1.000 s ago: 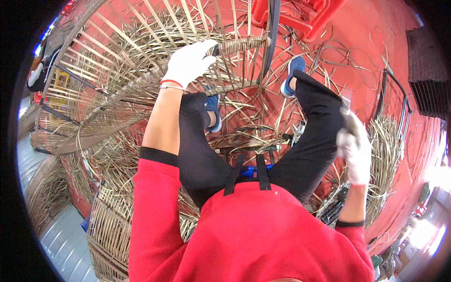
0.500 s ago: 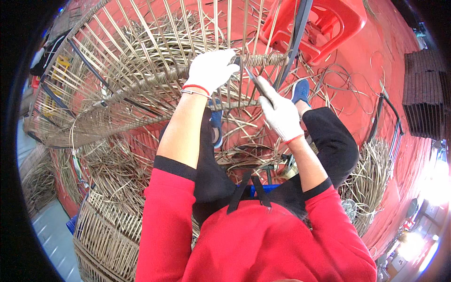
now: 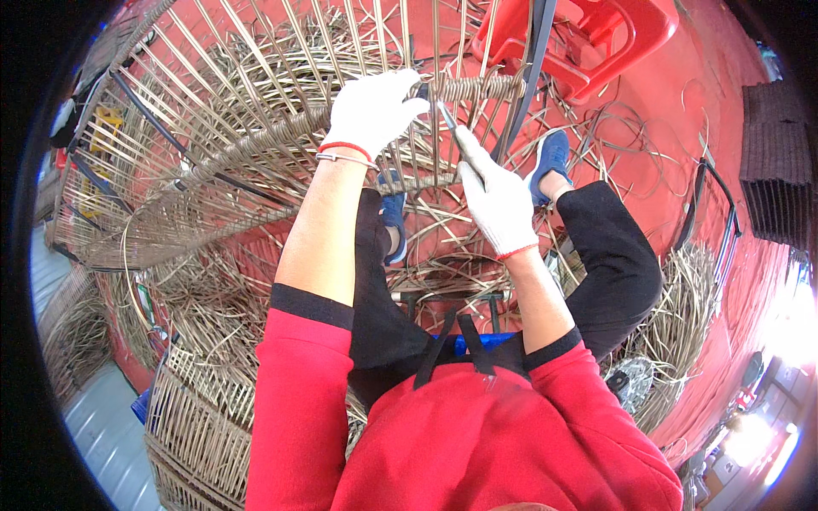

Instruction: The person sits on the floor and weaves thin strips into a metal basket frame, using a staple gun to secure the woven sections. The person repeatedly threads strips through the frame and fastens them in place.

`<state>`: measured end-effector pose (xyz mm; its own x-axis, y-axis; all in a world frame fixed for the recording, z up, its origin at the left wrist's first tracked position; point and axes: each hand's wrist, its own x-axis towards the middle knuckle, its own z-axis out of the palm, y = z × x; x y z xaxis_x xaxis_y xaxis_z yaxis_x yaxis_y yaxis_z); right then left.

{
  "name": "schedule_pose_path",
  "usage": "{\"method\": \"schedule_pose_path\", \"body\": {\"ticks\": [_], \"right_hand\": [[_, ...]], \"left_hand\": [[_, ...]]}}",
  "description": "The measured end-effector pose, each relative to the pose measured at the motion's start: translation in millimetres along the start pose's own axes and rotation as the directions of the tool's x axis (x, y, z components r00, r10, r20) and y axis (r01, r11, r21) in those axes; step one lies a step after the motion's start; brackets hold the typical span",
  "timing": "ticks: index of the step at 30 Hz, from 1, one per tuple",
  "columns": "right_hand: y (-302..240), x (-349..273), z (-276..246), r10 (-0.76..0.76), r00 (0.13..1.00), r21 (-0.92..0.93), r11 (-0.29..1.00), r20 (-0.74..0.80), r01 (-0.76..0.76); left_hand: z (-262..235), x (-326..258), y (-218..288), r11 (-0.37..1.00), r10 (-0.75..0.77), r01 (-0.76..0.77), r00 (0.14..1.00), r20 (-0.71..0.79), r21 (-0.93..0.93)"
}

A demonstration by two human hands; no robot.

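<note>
My left hand [image 3: 371, 111], in a white knit glove, is closed round a strand-wrapped bar [image 3: 477, 88] of a large half-woven wicker frame [image 3: 256, 140]. Its thumb lies beside a short dark bare stretch between the wrapped parts. My right hand [image 3: 498, 204], gloved alike, grips a slim pointed hand tool [image 3: 467, 143] with a greyish handle. The tool's tip is up by the bar, just right of my left thumb; whether it touches a strand I cannot tell. Long upright strands [image 3: 436, 43] run past the bar, and a dark flat metal strip [image 3: 532, 72] crosses its right end.
A red plastic stool [image 3: 588, 51] lies tipped over at the far right. Loose strands [image 3: 204, 289] cover much of the red floor; another bundle [image 3: 682, 315] lies right of my knee. Dark woven panels [image 3: 775, 162] are stacked at the right edge. A woven piece [image 3: 200, 409] sits lower left.
My left hand has shifted slightly left and up along with the bar. My right hand and the tool have moved a little left, the tool now more upright. Both grips stay closed.
</note>
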<state>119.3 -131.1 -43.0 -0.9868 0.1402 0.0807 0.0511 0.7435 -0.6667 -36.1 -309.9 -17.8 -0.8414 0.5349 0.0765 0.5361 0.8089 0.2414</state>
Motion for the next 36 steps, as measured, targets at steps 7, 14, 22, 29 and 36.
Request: {"method": "schedule_pose_path", "body": {"ticks": [7, 14, 22, 29, 36], "right_hand": [[-7, 1, -4, 0.113, 0.989, 0.001, 0.994, 0.094, -0.113], [-12, -1, 7, -0.023, 0.996, -0.089, 0.996, -0.085, 0.015], [21, 1, 58, -0.073, 0.974, 0.002, 0.997, -0.216, 0.076], [46, 18, 129, -0.126, 0.909, 0.147, 0.969, -0.397, 0.199], [35, 26, 118, -0.136, 0.922, 0.17, 0.963, -0.363, 0.209]], "left_hand": [[8, 0, -5, 0.999, 0.049, -0.05, 0.993, -0.103, -0.012], [10, 2, 2, 1.0, 0.029, -0.029, 0.994, -0.108, -0.002], [8, 1, 6, 0.997, 0.047, -0.039, 0.992, -0.12, 0.065], [9, 0, 6, 0.994, 0.045, -0.036, 0.995, -0.089, 0.104], [4, 0, 8, 0.991, 0.032, -0.024, 0.998, -0.054, 0.135]]}}
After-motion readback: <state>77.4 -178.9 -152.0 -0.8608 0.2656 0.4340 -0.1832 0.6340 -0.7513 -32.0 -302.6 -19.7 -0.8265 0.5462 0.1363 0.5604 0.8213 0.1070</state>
